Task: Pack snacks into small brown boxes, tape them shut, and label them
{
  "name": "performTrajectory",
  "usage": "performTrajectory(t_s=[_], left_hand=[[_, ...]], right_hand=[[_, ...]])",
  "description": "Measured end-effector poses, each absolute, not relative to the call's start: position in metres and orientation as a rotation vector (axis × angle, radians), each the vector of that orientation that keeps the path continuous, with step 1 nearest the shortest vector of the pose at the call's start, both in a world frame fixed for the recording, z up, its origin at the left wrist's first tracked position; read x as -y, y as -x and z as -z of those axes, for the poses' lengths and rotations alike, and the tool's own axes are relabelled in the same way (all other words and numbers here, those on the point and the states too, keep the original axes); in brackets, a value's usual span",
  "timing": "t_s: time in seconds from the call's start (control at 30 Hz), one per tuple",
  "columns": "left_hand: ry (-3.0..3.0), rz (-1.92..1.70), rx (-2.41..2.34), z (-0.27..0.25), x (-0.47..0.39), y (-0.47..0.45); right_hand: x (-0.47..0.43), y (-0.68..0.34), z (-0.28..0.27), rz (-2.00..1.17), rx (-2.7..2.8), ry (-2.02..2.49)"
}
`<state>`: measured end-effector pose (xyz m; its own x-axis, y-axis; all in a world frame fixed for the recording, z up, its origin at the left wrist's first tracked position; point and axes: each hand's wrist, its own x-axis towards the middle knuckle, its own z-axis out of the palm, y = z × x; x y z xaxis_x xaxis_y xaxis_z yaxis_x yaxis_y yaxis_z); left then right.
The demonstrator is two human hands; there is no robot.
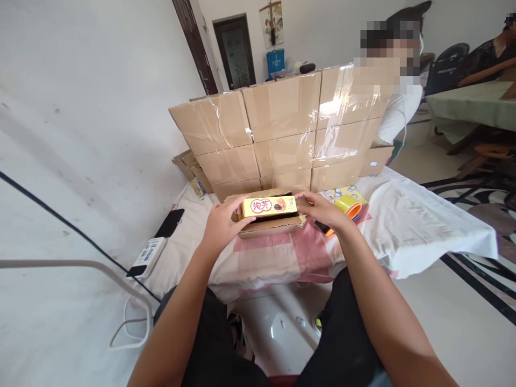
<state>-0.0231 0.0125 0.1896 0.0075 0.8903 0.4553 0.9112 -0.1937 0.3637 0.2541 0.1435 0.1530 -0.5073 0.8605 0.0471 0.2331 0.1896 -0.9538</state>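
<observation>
Your left hand point(221, 221) grips the left end of the yellow snack box point(269, 206); your right hand point(321, 209) closes on its right end. The box sits level over the small open carton point(271, 224), at the table's near middle. A wall of taped cartons point(282, 129) stands close behind. A tape roll point(350, 207) lies just right of your right hand. A phone point(170, 222) and a white device point(148, 256) lie toward the left edge.
</observation>
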Motion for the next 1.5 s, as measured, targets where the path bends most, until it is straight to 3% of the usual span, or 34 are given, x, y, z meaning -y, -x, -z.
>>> performTrajectory(t_s=[0.37, 0.77, 1.1, 1.5], left_hand=[[2.359, 0.416, 2.087, -0.161, -0.027, 0.052], [2.28, 0.593, 1.8, -0.166, -0.028, 0.051], [2.27, 0.315, 1.881, -0.185, -0.024, 0.037], [2.246, 0.285, 1.815, -0.177, -0.017, 0.028]], right_hand=[[-0.144, -0.252, -0.149, -1.278, 1.865, 1.046], [-0.145, -0.248, -0.146, -1.251, 1.866, 1.0], [-0.139, -0.247, -0.148, -1.123, 1.961, 0.974], [-0.14, -0.247, -0.146, -1.084, 1.98, 0.945]])
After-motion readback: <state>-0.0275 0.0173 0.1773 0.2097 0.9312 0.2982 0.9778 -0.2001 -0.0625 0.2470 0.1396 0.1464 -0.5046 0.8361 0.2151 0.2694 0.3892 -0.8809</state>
